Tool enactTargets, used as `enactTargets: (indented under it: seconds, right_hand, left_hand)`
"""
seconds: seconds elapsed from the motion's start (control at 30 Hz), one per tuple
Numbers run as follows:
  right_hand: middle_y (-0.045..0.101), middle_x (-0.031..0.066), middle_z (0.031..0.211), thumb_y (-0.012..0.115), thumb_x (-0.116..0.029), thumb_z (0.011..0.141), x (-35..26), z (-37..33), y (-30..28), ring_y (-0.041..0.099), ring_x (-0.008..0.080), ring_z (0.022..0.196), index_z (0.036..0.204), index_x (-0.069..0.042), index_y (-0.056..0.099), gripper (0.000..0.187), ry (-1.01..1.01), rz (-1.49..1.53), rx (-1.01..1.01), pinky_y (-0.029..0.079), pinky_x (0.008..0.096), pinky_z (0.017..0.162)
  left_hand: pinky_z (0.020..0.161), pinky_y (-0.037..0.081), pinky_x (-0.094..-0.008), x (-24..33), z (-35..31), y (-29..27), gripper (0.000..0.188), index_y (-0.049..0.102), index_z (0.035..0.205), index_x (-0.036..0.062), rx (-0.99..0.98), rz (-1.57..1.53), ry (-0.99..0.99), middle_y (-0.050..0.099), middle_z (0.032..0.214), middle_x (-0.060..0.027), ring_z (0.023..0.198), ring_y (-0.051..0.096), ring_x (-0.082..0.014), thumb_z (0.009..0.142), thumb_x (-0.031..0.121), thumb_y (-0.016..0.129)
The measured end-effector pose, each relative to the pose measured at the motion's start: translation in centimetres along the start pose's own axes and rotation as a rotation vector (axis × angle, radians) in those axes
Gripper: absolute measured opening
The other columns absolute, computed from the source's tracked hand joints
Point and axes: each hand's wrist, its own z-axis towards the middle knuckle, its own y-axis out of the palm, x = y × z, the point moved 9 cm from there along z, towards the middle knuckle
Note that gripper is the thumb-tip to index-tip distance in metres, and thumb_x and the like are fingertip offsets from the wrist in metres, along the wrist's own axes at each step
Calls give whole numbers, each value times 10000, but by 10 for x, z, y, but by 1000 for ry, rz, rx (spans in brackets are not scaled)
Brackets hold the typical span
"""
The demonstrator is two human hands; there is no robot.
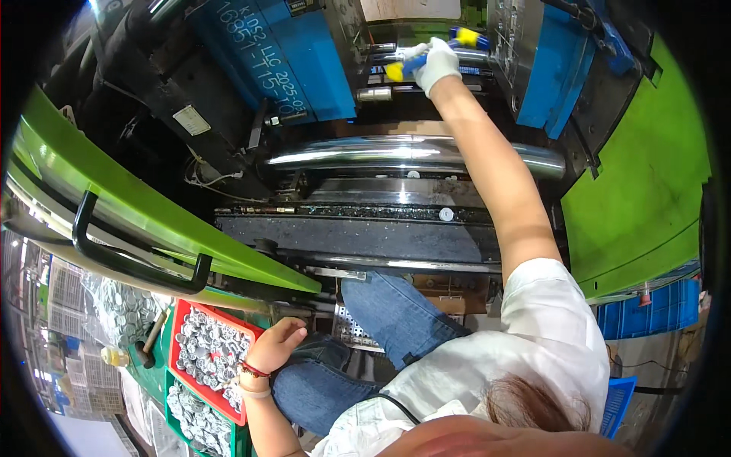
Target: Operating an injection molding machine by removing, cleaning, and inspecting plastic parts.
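Observation:
My right hand (438,67), in a white glove, reaches far into the machine between two blue mould halves. Its fingers are wrapped round a blue-and-yellow tool (466,38) whose ends stick out on both sides; its exact kind is unclear. My bare left hand (276,346), with a red bracelet at the wrist, hovers beside a red tray (252,332) full of small silvery round parts (204,352). Its fingers are loosely curled and apart, and nothing shows in them. Partly under the red tray sits a green tray (234,437) of similar parts.
The left blue mould half (266,57) and the right one (550,68) flank my reach. A thick shiny bar (365,156) crosses below. A loose white disc (447,214) lies on the machine bed. Left are a green door (145,206) with a black handle and a hammer (148,346).

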Motion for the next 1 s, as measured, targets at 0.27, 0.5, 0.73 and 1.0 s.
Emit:
enactTargets:
  seconds: [0.27,0.5,0.73,1.0]
  right_hand:
    - [475,82,612,452,-129,944,107,-3,24,519,245,540,811,-41,422,162,588,-117,-274,505,395,579]
    - [446,36,586,544,-170,944,25,-75,12,486,176,532,703,-118,443,267,60,-327,-251,459,335,558]
    - [462,-11,770,569,-207,969,14,-251,6,444,115,635,975,-110,529,106,90,-521,-455,431,321,618]
    - [439,-36,742,610,-172,948,-34,-318,-7,445,62,600,1108,-76,553,196,-94,-815,-386,487,262,595]
  left_hand:
    - [737,491,-251,4,2,-5,275,579,1166,12,17,-8,-15,661,927,-29,819,596,-107,974,205,606]
    - [816,516,-344,19,-8,-26,243,624,1096,16,183,76,55,691,995,-142,924,670,-246,944,205,610]
    - [850,512,-335,60,-76,-111,303,571,1168,-15,1083,11,291,670,1038,-140,976,653,-228,971,215,589]
    - [825,503,-398,143,-86,-182,480,586,1077,-64,1407,-262,507,649,980,-232,920,647,-339,858,352,681]
